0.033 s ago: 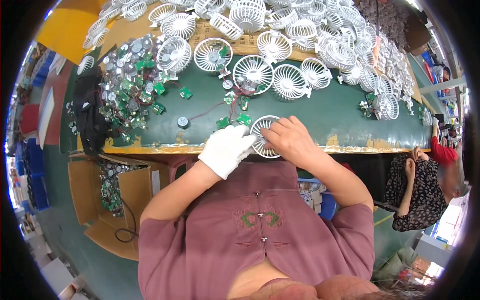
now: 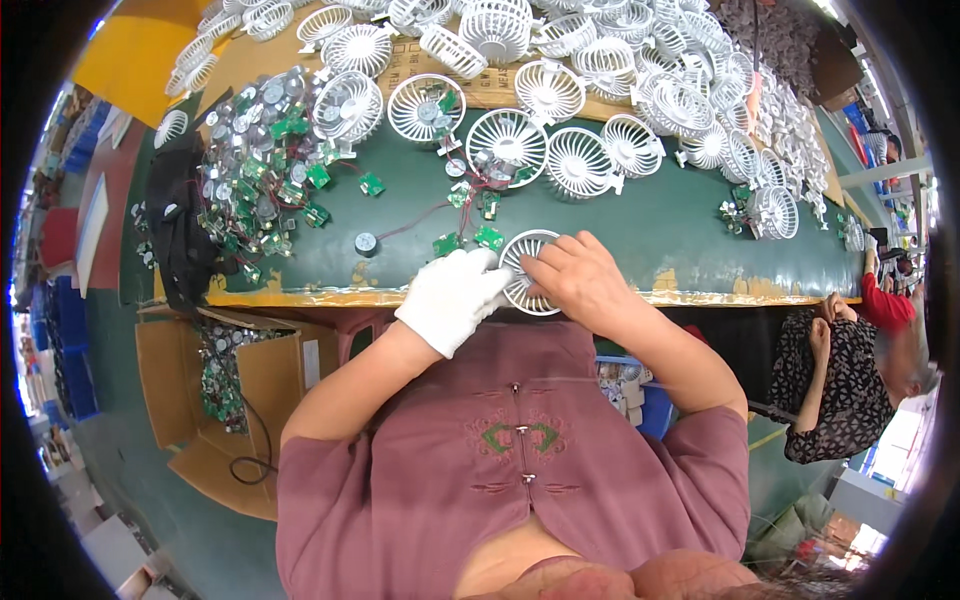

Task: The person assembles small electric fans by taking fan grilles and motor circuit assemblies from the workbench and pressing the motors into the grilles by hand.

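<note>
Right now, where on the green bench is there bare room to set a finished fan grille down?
The widest bare patch of the green bench lies right of the right hand, below the row of white grilles. A smaller one sits left of the gloved left hand, around the small round motor. The circuit-board pile and far edge are crowded.

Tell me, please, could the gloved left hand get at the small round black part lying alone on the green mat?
Probably yes: the round black part lies alone on bare green mat left of the left hand, though that hand now steadies the white fan grille.
</note>
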Motion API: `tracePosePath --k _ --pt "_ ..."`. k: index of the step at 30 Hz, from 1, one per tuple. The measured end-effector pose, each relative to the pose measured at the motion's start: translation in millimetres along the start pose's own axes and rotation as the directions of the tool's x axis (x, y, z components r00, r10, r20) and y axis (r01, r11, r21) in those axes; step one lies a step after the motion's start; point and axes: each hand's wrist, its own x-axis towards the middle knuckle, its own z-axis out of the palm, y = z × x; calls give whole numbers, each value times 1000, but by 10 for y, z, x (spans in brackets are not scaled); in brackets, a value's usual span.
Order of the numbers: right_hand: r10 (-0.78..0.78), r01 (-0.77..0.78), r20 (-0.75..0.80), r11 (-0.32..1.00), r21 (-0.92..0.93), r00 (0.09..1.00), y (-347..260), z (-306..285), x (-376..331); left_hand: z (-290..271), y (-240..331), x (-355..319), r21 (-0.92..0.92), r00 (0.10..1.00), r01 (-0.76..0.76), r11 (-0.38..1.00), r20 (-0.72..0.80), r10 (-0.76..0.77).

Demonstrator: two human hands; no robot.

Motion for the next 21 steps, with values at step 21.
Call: tracePosePath --k 21 --pt "314 -242 -365 942 232 877 270 -95 -89 -423 -635 -534 6 749 483 876 -521 -409"
